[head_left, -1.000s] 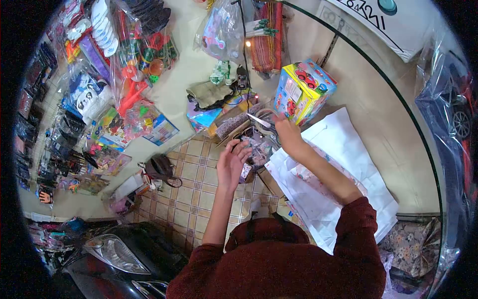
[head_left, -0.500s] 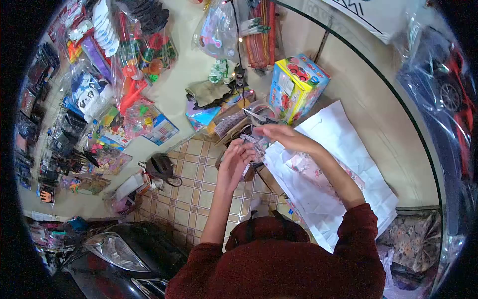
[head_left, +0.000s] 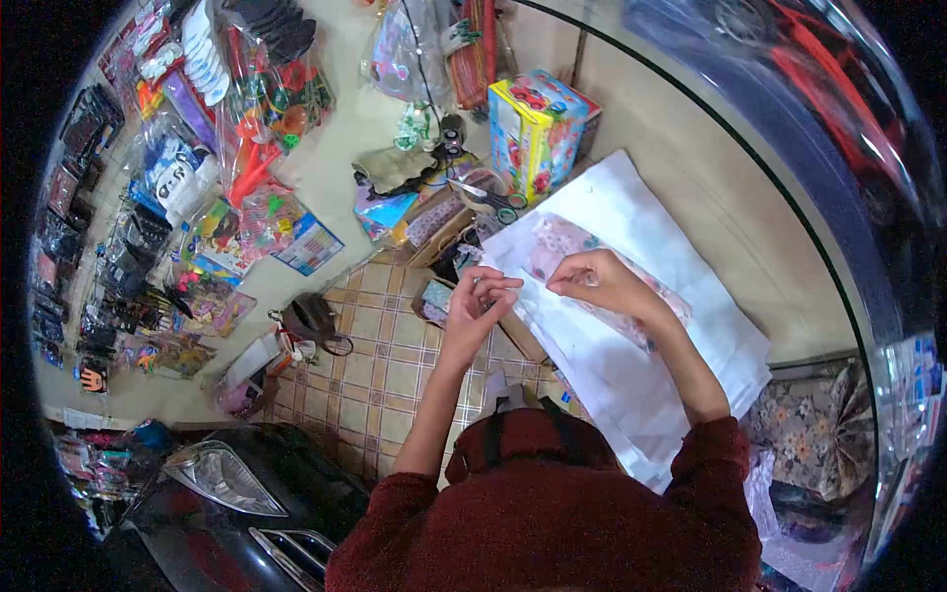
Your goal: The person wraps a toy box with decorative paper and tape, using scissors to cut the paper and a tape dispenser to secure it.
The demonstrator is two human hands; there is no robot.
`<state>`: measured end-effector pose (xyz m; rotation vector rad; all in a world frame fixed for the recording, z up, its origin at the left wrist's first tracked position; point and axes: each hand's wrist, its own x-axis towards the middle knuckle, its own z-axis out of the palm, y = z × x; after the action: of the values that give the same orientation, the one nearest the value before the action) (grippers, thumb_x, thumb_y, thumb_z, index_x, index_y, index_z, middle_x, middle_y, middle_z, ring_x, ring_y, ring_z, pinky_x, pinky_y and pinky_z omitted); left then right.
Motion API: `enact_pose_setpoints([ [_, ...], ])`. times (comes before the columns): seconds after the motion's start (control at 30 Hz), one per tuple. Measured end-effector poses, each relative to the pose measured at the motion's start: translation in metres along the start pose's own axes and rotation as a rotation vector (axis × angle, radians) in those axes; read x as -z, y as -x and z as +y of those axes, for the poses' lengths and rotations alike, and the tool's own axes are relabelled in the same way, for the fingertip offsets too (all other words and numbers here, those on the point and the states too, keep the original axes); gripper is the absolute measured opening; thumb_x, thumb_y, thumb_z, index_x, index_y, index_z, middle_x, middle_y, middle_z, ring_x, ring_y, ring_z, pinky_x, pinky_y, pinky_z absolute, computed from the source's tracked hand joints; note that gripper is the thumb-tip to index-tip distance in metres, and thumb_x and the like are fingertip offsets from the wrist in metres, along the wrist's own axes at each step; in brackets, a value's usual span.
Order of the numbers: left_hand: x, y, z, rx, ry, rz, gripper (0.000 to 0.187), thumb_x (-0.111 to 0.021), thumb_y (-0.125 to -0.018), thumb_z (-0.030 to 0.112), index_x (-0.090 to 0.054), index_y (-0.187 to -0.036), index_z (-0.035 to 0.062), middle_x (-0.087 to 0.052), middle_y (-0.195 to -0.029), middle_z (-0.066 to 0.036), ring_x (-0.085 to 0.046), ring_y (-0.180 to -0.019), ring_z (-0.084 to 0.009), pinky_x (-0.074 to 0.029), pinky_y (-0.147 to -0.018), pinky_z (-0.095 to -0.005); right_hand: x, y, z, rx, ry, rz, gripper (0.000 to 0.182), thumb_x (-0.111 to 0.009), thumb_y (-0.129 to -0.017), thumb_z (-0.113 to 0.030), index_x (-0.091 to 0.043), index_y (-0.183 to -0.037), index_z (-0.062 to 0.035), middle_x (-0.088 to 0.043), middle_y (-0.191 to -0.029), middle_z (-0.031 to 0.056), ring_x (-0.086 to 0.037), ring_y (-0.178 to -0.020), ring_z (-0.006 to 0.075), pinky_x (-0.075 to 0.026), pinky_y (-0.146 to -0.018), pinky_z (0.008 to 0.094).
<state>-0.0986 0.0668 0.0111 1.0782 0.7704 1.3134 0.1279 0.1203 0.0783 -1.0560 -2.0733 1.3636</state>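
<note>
My left hand [head_left: 475, 311] is raised at the left edge of a large white paper sheet [head_left: 705, 365], its fingers bent and apart from the thumb, with nothing visible in it. Above the sheet, my right hand [head_left: 607, 284] has thumb and index finger pinched together. Whatever they hold, if anything, is too small to make out. Under the right hand and forearm lies a pink floral-patterned piece [head_left: 557, 242], partly hidden. Scissors [head_left: 510, 203] with dark green handles rest beyond the hands, beside a roll of tape [head_left: 483, 181].
A colourful toy box [head_left: 541, 128] stands behind the sheet. Cardboard boxes [head_left: 434, 219] with small items sit left of the scissors. Bagged toys [head_left: 256, 148] fill the left side. A black motorcycle [head_left: 237, 493] is at lower left, and a floral bundle [head_left: 809, 434] at right.
My hands have come back from the boxes toward the paper. The right hand has gone from outstretched fingers to a pinch. The view has shifted, and the scissors now show more fully.
</note>
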Motion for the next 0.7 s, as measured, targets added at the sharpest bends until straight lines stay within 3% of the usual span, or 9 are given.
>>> enact_pose_setpoints([
  [0.2, -0.053, 0.023, -0.010, -0.128, -0.353, 0.068, 0.039, -0.066, -0.085, 0.003, -0.046, -0.118, 0.0035, -0.064, -0.109, -0.014, -0.062, -0.100, -0.0183, -0.045, -0.089, -0.0333, -0.001, 0.066, -0.001, 0.066, 0.254, 0.233, 0.009, -0.065, -0.085, -0.008, -0.067, -0.090, -0.0001, -0.067, -0.081, 0.0059, -0.059, -0.071, 0.0113, -0.047, -0.067, 0.0257],
  [0.23, -0.058, 0.024, -0.016, -0.237, -0.529, 0.097, 0.041, -0.067, -0.083, 0.004, -0.047, -0.119, 0.0018, -0.062, -0.109, -0.015, -0.061, -0.103, -0.0229, -0.044, -0.090, -0.0356, -0.001, 0.074, 0.001, 0.076, 0.303, 0.268, 0.008, -0.065, -0.085, -0.007, -0.066, -0.090, -0.0002, -0.067, -0.081, 0.0063, -0.059, -0.071, 0.0117, -0.047, -0.066, 0.0257],
  [0.33, -0.053, 0.025, -0.028, -0.390, -0.783, -0.031, 0.039, -0.066, -0.080, 0.004, -0.052, -0.117, 0.0025, -0.059, -0.110, -0.015, -0.058, -0.108, -0.0285, -0.044, -0.089, -0.0378, -0.001, 0.095, 0.001, 0.055, 0.243, 0.401, 0.008, -0.065, -0.084, -0.004, -0.066, -0.092, -0.0005, -0.067, -0.084, 0.0068, -0.059, -0.073, 0.0131, -0.047, -0.067, 0.0261],
  [0.37, -0.047, 0.028, -0.030, -0.263, -0.838, -0.149, 0.032, -0.061, -0.081, 0.005, -0.058, -0.114, 0.0065, -0.059, -0.116, -0.014, -0.054, -0.115, -0.0276, -0.041, -0.095, -0.0398, -0.003, 0.102, 0.001, 0.036, 0.222, 0.435, 0.010, -0.065, -0.083, -0.005, -0.065, -0.092, -0.0006, -0.066, -0.085, 0.0079, -0.060, -0.076, 0.0165, -0.047, -0.069, 0.0281],
  [0.43, -0.037, 0.025, -0.039, -0.406, -1.030, -0.321, 0.032, -0.061, -0.082, 0.007, -0.059, -0.114, 0.0083, -0.059, -0.119, -0.012, -0.053, -0.116, -0.0283, -0.038, -0.099, -0.0426, -0.008, 0.111, 0.001, 0.004, 0.179, 0.498, 0.013, -0.066, -0.082, -0.007, -0.064, -0.093, -0.0009, -0.065, -0.088, 0.0103, -0.062, -0.082, 0.0234, -0.048, -0.074, 0.0322],
  [0.53, -0.035, 0.024, -0.050, -0.468, -1.166, -0.433, 0.033, -0.061, -0.083, 0.009, -0.059, -0.116, 0.0110, -0.059, -0.121, -0.008, -0.053, -0.118, -0.0270, -0.034, -0.103, -0.0461, -0.012, 0.118, 0.014, 0.053, 0.194, 0.597, 0.024, -0.068, -0.080, -0.005, -0.061, -0.102, -0.0031, -0.062, -0.103, 0.0133, -0.060, -0.094, 0.0264, -0.047, -0.081, 0.0332],
  [0.7, -0.041, 0.023, -0.052, -0.399, -1.195, -0.554, 0.036, -0.064, -0.084, 0.022, -0.060, -0.118, 0.0128, -0.058, -0.125, -0.007, -0.049, -0.122, -0.0231, -0.029, -0.107, -0.0504, -0.014, 0.127, 0.020, 0.152, 0.415, 0.677, 0.064, -0.075, -0.071, -0.004, -0.046, -0.129, -0.0055, -0.050, -0.123, 0.0176, -0.049, -0.115, 0.0325, -0.041, -0.096, 0.0376],
])
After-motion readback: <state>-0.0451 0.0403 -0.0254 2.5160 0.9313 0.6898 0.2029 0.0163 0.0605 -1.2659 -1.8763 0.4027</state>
